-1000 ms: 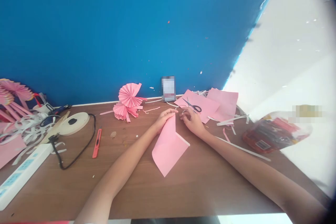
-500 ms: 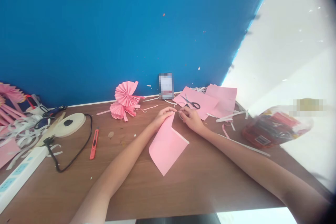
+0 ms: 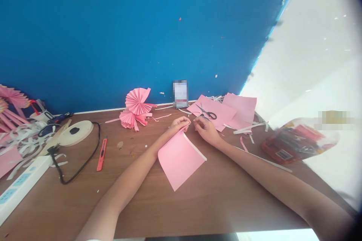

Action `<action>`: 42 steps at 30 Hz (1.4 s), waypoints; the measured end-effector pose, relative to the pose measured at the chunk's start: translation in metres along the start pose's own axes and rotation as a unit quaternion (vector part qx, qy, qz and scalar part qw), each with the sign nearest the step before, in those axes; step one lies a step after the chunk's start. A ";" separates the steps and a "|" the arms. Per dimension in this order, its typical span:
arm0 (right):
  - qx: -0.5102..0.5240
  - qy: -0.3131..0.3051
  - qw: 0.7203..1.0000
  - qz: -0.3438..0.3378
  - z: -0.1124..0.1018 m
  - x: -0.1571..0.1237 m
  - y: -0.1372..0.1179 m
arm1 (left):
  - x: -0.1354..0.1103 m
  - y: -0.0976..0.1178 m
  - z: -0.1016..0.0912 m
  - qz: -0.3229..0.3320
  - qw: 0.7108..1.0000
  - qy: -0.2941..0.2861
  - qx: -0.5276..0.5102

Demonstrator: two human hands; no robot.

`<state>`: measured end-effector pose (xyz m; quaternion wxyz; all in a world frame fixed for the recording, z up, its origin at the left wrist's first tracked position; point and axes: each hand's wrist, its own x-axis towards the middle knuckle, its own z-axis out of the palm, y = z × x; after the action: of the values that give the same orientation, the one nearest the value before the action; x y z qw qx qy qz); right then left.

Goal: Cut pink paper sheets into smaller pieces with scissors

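My left hand grips the top corner of a sheet of pink paper between thumb and fingers. The sheet hangs down toward me over the table, and a white strip runs along its right edge. Just right of that corner is my right hand, its fingers curled into a pinch and apart from the paper. Whatever those fingertips hold, if anything, is too small to make out. Black-handled scissors lie right behind my right hand, on several pink sheets.
Pink pleated paper fans stand near the blue wall, left of a small propped-up device. At left lie a red utility knife, a tape roll, a black cable and a white power strip. A plastic bag is at right.
My right hand has drawn slightly away from the paper's corner. The sheet has swung flatter, so its white-edged side now shows straight rather than folded.
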<state>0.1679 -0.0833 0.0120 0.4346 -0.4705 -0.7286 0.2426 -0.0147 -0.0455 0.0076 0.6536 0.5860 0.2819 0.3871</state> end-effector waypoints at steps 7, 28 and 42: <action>-0.024 0.046 0.999 -0.009 -0.002 -0.005 -0.007 | -0.002 0.004 0.005 -0.014 1.000 0.007 -0.006; -0.202 -0.008 0.977 -0.072 0.007 -0.012 -0.010 | 0.001 -0.004 -0.004 -0.014 0.999 -0.006 -0.030; -0.246 -0.018 0.960 -0.129 0.011 -0.006 -0.007 | -0.001 -0.003 -0.004 0.014 0.994 0.014 -0.103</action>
<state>0.1561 -0.0910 0.0097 0.3195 -0.4605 -0.8281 0.0059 -0.0183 -0.0436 0.0044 0.7014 0.5136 0.2415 0.4313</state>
